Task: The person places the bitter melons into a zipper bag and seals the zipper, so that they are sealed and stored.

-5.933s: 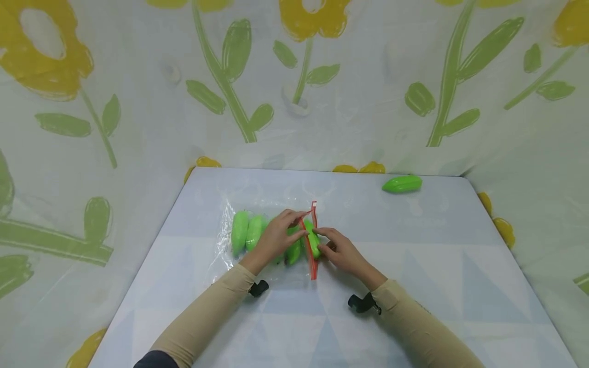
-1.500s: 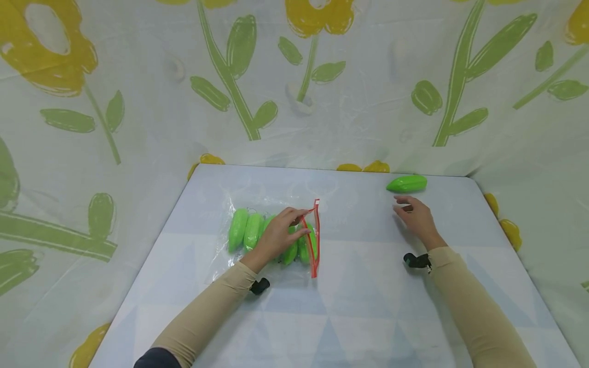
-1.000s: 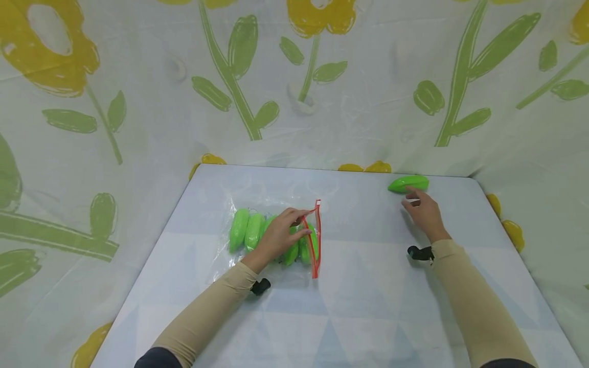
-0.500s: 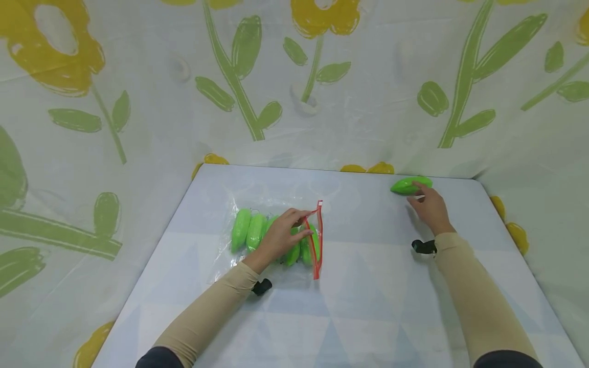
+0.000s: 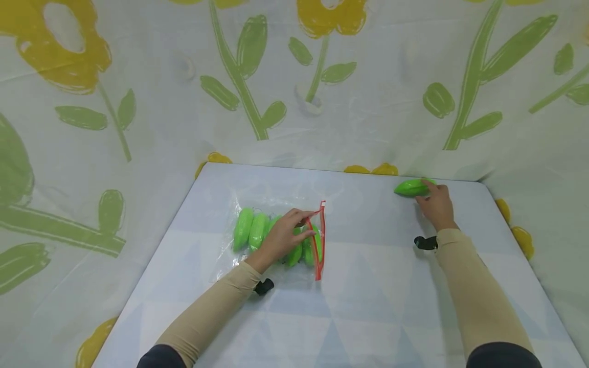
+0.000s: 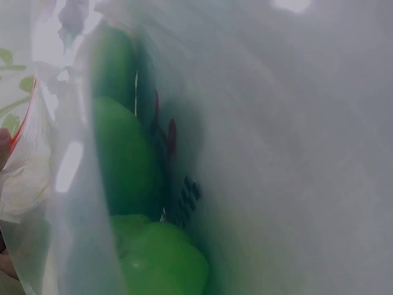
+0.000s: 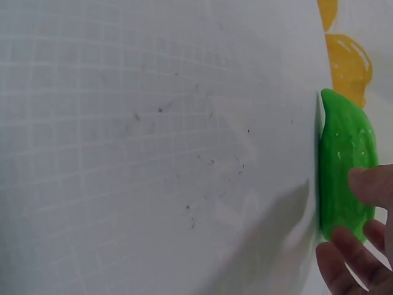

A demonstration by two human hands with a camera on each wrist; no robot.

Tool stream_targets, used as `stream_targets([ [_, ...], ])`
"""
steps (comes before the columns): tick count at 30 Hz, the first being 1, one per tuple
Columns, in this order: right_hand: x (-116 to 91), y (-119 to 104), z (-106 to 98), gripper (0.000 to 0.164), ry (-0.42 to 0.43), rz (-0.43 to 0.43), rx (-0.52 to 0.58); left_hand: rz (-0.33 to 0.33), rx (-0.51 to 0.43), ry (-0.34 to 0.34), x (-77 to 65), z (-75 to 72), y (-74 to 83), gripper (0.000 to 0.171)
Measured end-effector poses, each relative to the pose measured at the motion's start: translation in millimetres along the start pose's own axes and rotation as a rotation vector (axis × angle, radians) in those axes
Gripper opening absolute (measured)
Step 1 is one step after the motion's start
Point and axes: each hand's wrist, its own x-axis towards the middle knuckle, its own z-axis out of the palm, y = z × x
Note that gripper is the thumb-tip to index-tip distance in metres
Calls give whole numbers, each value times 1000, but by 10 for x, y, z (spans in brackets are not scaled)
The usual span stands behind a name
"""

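In the head view my left hand point(image 5: 282, 235) pinches the red zip edge of a clear plastic zip bag point(image 5: 225, 258), whose mouth stands parted on the right. Several long green toy vegetables point(image 5: 243, 229) lie side by side in the bag; my hand covers some of them. Through cloudy plastic, the left wrist view shows green vegetables point(image 6: 126, 153) up close. At the far right, my right hand point(image 5: 437, 204) has its fingers around the right end of another toy vegetable point(image 5: 410, 187). Ridged and pointed, this vegetable point(image 7: 345, 147) rests on the table in the right wrist view.
The pale table point(image 5: 368, 306) has a faint triangle pattern. Its back edge runs close behind the single vegetable. A curtain point(image 5: 368, 117) printed with yellow flowers hangs behind and at both sides. Black wrist cameras point(image 5: 264, 287) jut out beside the forearms.
My right hand has left the bag mouth and reached to the far-right vegetable, its fingers coming around the end. The vegetable at the mouth now lies farther inside. My left hand keeps its hold.
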Motion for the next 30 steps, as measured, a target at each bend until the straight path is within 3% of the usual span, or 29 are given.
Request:
stream_targets([
  [10, 113, 45, -25, 64, 12, 4, -30, 8, -2, 1, -10, -1, -4, 50],
  [30, 178, 51, -40, 67, -104, -19, -125, -3, 67, 12, -13, 6, 15, 50],
])
